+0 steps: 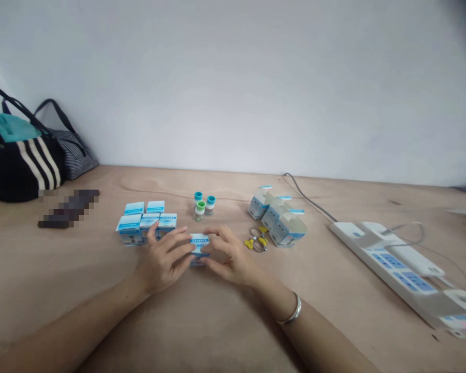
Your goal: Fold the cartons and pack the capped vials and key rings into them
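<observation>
Between my hands stands a small blue-and-white carton [200, 243], its printed top facing up and closed. My right hand [230, 255] grips its right side, the thumb low on the front and the fingers near the top. From the left, my left hand [166, 256] presses its fingertips against the carton's other side. Several closed cartons of the same kind [130, 224] are grouped just beyond my left hand. Behind the held carton are three small clear bottles, one with a green cap [201, 205] and two with blue caps [210, 199].
Three open cartons [281, 220] stand in a slanting row at right. Beside them lie several thin rings with yellow tabs [259, 241]. A white power strip [388, 269] with cables occupies the far right. Bags [23, 155] and a dark pixelated object [72, 208] are at left.
</observation>
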`<state>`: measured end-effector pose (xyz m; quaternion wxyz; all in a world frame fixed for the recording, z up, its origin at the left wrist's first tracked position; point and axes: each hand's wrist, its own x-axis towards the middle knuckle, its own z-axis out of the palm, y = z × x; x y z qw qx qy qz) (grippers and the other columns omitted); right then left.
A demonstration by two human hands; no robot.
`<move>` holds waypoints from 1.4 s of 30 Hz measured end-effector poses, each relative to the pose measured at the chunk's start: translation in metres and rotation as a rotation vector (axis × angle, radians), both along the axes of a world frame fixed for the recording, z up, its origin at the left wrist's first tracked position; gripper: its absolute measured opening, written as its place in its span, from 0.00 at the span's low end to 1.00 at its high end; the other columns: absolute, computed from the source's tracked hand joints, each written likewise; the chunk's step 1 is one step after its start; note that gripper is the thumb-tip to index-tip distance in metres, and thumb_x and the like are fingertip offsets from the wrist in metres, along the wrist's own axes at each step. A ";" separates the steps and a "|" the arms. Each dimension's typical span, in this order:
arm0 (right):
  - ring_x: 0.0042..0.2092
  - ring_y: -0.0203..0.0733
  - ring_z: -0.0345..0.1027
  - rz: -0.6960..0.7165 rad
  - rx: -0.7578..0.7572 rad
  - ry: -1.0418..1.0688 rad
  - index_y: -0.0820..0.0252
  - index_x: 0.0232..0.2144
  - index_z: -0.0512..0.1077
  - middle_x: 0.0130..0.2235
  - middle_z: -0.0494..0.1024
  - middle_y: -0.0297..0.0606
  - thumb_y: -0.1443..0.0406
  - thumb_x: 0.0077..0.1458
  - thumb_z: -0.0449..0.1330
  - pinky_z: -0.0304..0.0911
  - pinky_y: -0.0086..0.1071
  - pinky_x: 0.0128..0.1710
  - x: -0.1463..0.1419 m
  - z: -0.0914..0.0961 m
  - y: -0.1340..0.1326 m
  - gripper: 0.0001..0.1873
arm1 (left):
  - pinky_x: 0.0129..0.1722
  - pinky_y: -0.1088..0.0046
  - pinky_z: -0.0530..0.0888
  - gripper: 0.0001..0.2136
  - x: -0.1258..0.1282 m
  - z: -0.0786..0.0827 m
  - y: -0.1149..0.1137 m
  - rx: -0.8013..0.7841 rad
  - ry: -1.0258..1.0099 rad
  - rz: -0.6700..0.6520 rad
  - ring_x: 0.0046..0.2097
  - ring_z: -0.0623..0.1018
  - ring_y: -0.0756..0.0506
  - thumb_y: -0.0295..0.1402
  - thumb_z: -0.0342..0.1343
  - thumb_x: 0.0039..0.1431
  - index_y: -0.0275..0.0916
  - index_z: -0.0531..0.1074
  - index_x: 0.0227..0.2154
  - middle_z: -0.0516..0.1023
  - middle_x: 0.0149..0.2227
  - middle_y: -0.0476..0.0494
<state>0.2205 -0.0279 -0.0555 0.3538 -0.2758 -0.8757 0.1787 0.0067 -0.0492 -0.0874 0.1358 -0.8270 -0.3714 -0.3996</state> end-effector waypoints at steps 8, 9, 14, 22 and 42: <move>0.38 0.42 0.66 -0.069 -0.085 -0.010 0.57 0.42 0.63 0.40 0.71 0.41 0.69 0.49 0.60 0.65 0.34 0.37 -0.008 0.008 0.011 0.17 | 0.62 0.48 0.43 0.14 -0.016 0.007 0.003 0.032 0.021 0.172 0.54 0.72 0.39 0.32 0.53 0.57 0.44 0.71 0.47 0.76 0.49 0.42; 0.37 0.41 0.66 -0.090 -0.070 0.008 0.57 0.44 0.63 0.40 0.71 0.41 0.69 0.50 0.60 0.64 0.34 0.36 -0.010 0.013 0.015 0.18 | 0.61 0.47 0.43 0.15 -0.019 0.006 0.005 0.035 0.037 0.221 0.55 0.71 0.38 0.31 0.53 0.57 0.44 0.70 0.48 0.75 0.50 0.40; 0.39 0.42 0.66 -0.215 0.050 0.036 0.59 0.44 0.63 0.42 0.70 0.43 0.70 0.51 0.57 0.64 0.35 0.39 -0.036 0.032 0.043 0.16 | 0.56 0.36 0.43 0.24 -0.027 -0.005 0.015 -0.016 0.144 0.430 0.61 0.60 0.27 0.34 0.56 0.53 0.45 0.64 0.56 0.64 0.59 0.31; 0.45 0.46 0.66 -0.314 0.063 -0.186 0.63 0.46 0.64 0.47 0.69 0.48 0.76 0.49 0.53 0.63 0.36 0.45 -0.086 0.032 0.084 0.20 | 0.52 0.29 0.45 0.27 -0.026 -0.014 0.016 -0.057 0.175 0.515 0.63 0.52 0.23 0.35 0.56 0.54 0.45 0.61 0.58 0.58 0.62 0.29; 0.41 0.58 0.69 -0.997 -0.015 -0.311 0.74 0.42 0.69 0.52 0.61 0.69 0.68 0.51 0.60 0.63 0.45 0.37 0.023 0.022 0.084 0.17 | 0.58 0.36 0.42 0.26 -0.022 -0.010 0.012 0.029 0.113 0.380 0.63 0.55 0.27 0.40 0.59 0.51 0.46 0.64 0.54 0.59 0.62 0.33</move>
